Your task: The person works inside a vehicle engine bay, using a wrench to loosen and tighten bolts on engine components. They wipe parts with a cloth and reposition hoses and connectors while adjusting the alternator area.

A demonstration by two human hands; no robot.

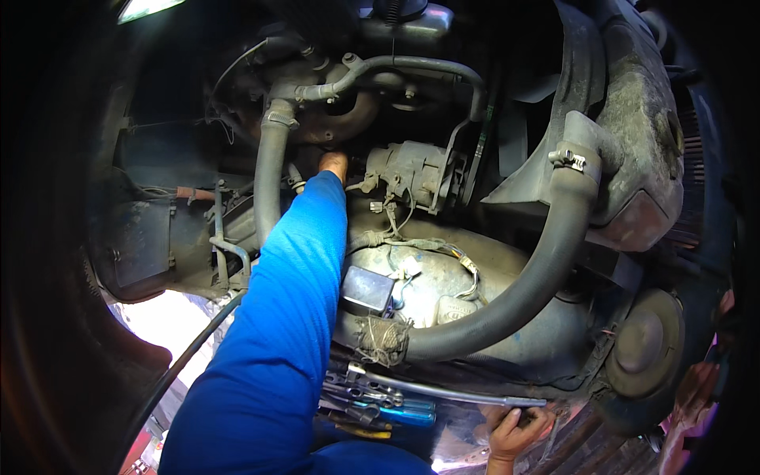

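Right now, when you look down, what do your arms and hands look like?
The left sleeve is long, bright blue and creased, with no markings showing. It ends by the left hand, which is mostly hidden. The right hand wears no glove, and no sleeve shows at its wrist.

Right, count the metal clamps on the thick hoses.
2: left clamp on the upright hose, right clamp on the curved hose, both at upper ends. The sleeve may hide others.
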